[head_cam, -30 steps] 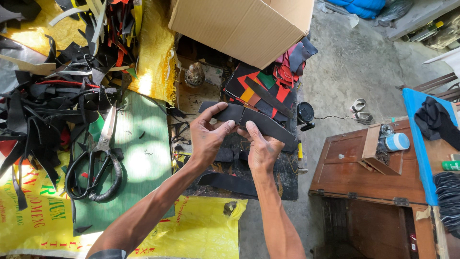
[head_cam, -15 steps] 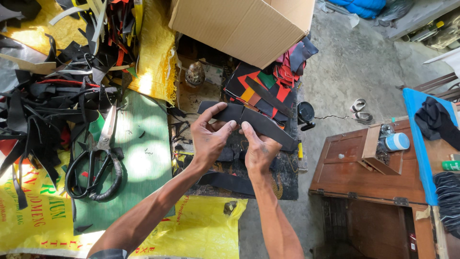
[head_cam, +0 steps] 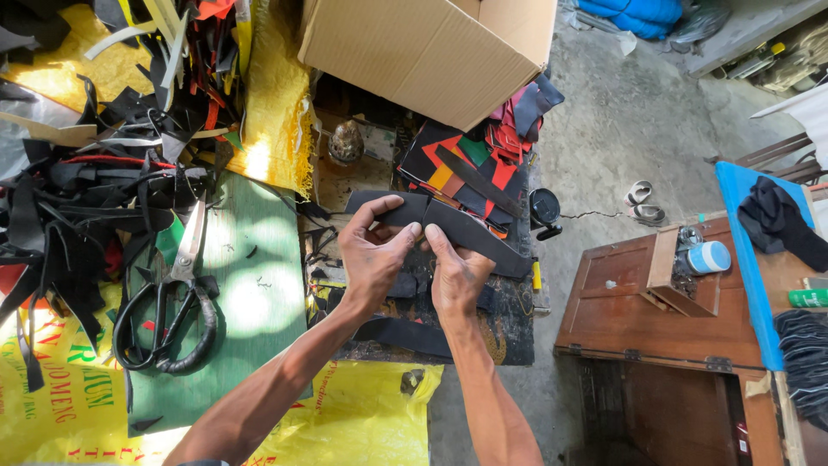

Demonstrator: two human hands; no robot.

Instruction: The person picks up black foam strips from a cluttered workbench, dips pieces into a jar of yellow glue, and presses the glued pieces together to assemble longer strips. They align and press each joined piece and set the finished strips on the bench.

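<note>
A long black curved strip of leather-like material [head_cam: 470, 231] is held in the air above a dark work pad [head_cam: 509, 332]. My left hand [head_cam: 373, 259] pinches its left half, thumb on top. My right hand [head_cam: 457, 274] pinches it just beside, near the middle. The strip's right end sticks out free toward the right. More black pieces [head_cam: 405, 332] lie on the pad under my hands.
Big black-handled scissors [head_cam: 168, 302] lie on a green mat [head_cam: 250, 302] at left. Beyond them is a heap of black, red and white offcuts [head_cam: 95, 190]. A cardboard box [head_cam: 431, 52] stands ahead, coloured pieces [head_cam: 483, 164] below it. A wooden cabinet [head_cam: 655, 302] is at right.
Both hands have kept their hold on the strip. The fingers have shifted slightly along it, with the thumbs drawn closer together.
</note>
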